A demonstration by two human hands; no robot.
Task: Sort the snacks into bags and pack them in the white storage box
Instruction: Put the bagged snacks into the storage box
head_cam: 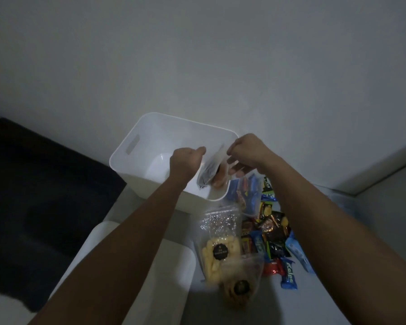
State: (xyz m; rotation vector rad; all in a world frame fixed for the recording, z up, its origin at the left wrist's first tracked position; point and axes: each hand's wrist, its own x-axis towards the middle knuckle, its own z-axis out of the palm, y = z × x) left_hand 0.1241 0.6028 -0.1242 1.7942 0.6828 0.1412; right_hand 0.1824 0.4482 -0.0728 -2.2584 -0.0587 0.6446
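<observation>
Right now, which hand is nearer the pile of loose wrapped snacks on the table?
Right. The right hand holds the clear bag over the white storage box, just above the pile of loose wrapped snacks; the left hand grips the bag farther left.

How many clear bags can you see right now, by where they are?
Held over the white storage box by the left hand and right hand: 1
Lying on the surface beside the box: 3
Total: 4

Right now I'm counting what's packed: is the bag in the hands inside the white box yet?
Partly in. Both hands hold the clear bag by its top over the white box; its lower end hangs below the rim.
</observation>
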